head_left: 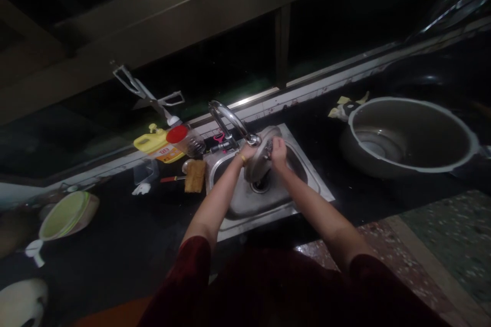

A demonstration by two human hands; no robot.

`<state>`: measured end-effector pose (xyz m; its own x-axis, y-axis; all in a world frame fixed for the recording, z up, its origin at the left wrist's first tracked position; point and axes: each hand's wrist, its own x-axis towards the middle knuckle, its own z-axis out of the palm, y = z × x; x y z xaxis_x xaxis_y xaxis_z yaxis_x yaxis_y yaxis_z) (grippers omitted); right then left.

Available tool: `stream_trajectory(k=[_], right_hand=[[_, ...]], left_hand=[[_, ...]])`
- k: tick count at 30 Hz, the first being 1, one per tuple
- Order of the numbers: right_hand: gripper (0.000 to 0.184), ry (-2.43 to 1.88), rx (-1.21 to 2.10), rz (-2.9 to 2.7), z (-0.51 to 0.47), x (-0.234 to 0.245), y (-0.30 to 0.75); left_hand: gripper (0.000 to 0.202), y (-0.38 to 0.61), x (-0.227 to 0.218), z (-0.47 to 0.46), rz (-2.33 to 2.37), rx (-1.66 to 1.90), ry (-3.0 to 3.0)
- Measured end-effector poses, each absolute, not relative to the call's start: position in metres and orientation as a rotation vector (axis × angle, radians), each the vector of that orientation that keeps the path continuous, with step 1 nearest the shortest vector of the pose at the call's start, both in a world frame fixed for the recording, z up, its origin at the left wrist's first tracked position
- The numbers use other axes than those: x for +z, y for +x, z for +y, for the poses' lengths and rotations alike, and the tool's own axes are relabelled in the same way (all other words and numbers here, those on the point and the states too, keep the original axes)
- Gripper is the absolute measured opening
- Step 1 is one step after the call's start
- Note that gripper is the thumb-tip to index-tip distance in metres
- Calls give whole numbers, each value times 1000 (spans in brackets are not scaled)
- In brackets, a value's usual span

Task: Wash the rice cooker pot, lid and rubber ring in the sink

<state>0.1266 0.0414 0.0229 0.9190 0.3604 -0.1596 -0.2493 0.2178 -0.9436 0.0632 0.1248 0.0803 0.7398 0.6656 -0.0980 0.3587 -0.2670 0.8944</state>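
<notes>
Over the steel sink [245,205] I see a round, shallow metal piece, like a pot lid or pan [258,166], held tilted under the tap [232,116]. My left hand [248,151] is closed on its left edge, close beside the spout. My right hand [279,152] is curled against its inner face, around a small dark grey clump that looks like a steel wool scrubber [269,146]. The fingertips of both hands are partly hidden and blurred. Below the metal piece, the drain [260,187] is partly visible.
A large metal pot [414,169] stands right of the sink. To the left are a brown sponge [195,176], a yellow jug [153,144], a red-lidded jar [187,139], scissors [148,94] and a green bowl [63,217]. A window [245,51] runs behind the counter.
</notes>
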Motion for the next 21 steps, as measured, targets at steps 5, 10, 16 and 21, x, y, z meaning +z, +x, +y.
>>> stream_trajectory(k=[5, 10, 16, 21], right_hand=[[31, -1492, 47, -603, 30, 18, 100], [32, -1597, -157, -1000, 25, 11, 108], [41, -1683, -141, -744, 41, 12, 130], [46, -1546, -69, -1081, 42, 17, 104]], left_hand=[[9, 50, 78, 127, 918, 361, 2156], [18, 37, 81, 121, 799, 318, 2261], [34, 2, 83, 110, 811, 365, 2306], [39, -15, 82, 106, 869, 462, 2296]])
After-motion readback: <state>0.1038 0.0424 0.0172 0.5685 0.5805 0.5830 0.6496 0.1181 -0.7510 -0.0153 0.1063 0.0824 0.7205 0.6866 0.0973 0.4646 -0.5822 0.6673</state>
